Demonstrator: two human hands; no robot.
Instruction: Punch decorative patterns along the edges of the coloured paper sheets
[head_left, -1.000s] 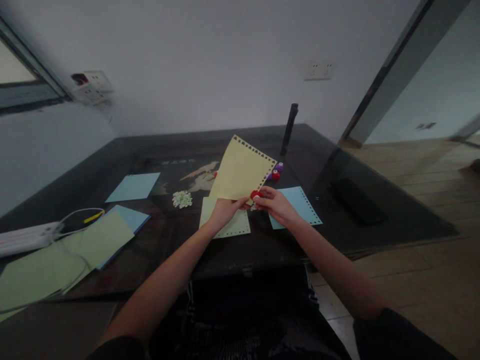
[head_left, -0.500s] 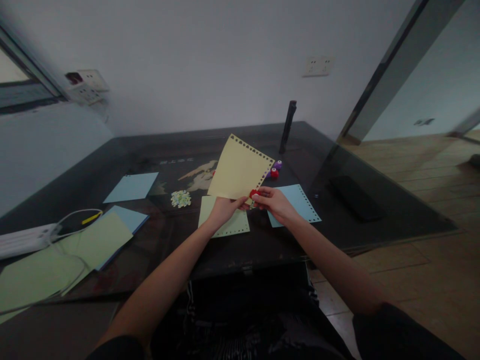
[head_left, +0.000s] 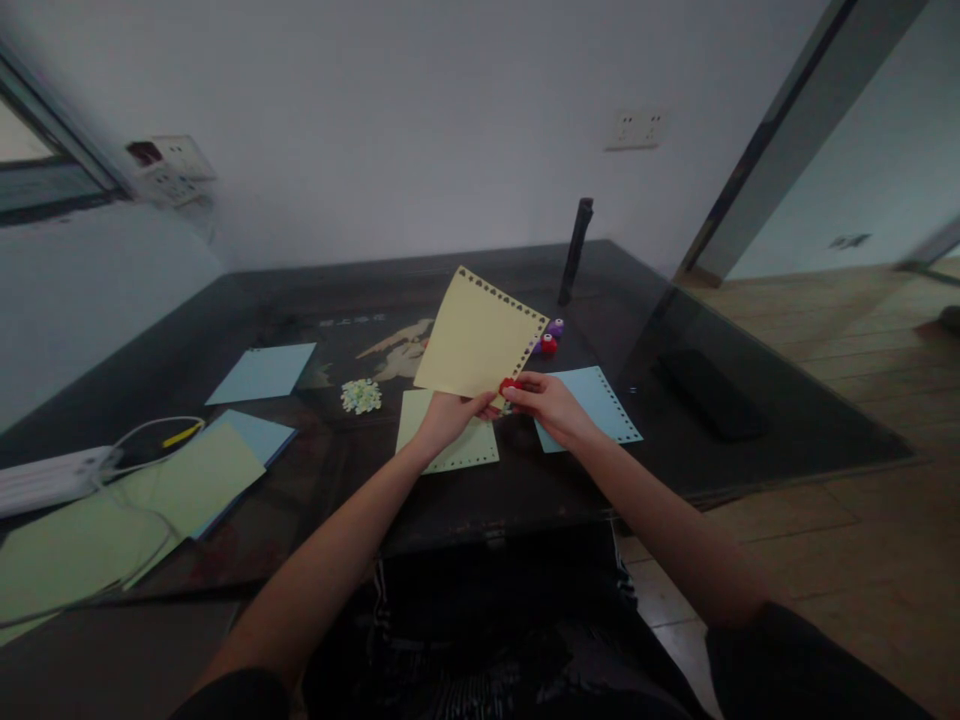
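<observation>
Yellow sheet (head_left: 476, 340): held tilted above the dark counter (head_left: 787, 430), pinched at its lower edge by the left hand (head_left: 446, 418). Red punch (head_left: 510, 385): pinched by the right hand (head_left: 547, 405) at the sheet's lower right corner. Green sheet (head_left: 450, 445) and blue sheet (head_left: 600, 400): laid flat beneath. Confetti pile (head_left: 361, 396): set to the left.

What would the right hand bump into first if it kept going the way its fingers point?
The right hand points left, so probably the left hand pinching the yellow sheet; depth is hard to judge.
</observation>
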